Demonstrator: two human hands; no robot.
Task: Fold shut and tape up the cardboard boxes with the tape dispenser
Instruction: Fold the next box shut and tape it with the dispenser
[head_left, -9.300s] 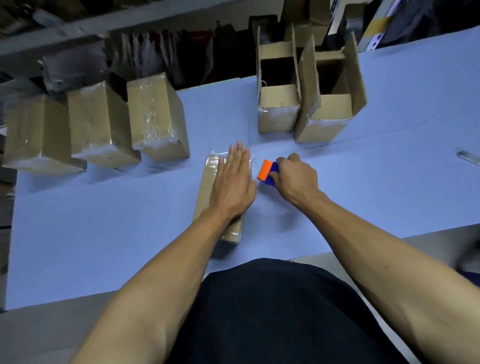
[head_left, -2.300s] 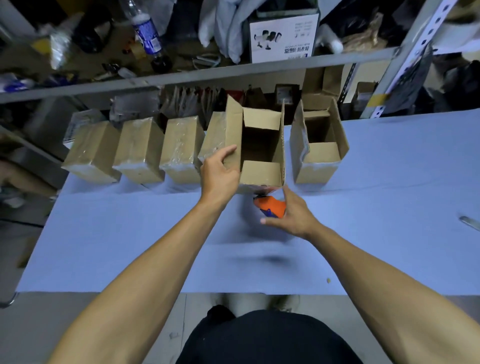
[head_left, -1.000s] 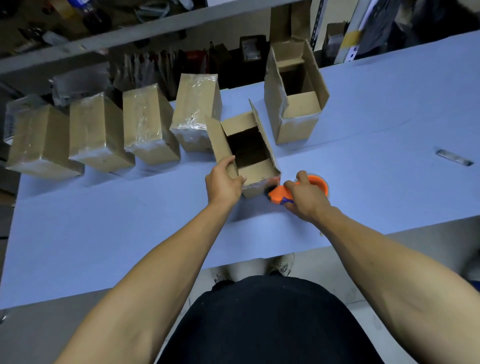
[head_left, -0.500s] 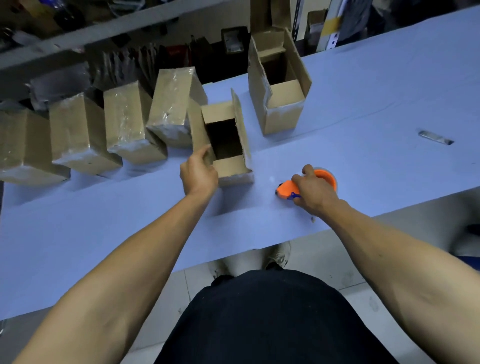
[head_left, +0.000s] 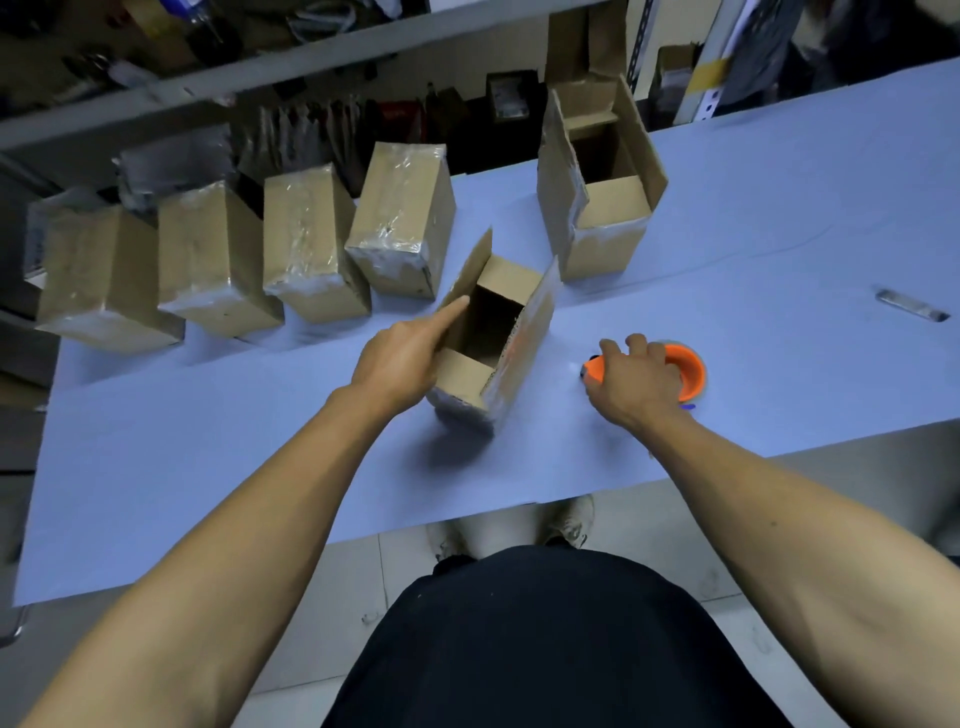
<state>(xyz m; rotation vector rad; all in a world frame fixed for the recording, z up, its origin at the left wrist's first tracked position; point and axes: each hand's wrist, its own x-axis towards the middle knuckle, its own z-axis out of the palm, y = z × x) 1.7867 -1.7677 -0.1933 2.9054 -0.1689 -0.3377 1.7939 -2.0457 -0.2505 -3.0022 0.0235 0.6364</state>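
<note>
An open cardboard box (head_left: 511, 345) stands on the blue table (head_left: 260, 447) in front of me, its flaps up and its inside dark. My left hand (head_left: 402, 358) presses flat against its left flap, index finger stretched along the flap. The orange tape dispenser (head_left: 685, 371) rests on the table to the right of the box. My right hand (head_left: 636, 382) lies on top of it with curled fingers around its body. A second open box (head_left: 605, 208) stands farther back on the right. Several taped boxes (head_left: 400, 218) line the table's back left.
A small metal strip (head_left: 906, 306) lies at the table's far right. A shelf with clutter (head_left: 260, 67) runs behind the table. The table's front edge is close to my body, with floor tiles (head_left: 395, 571) below.
The open box has slid closer to me and turned. My left hand moved from its near corner to its left flap. My right hand stays on the dispenser, farther right of the box.
</note>
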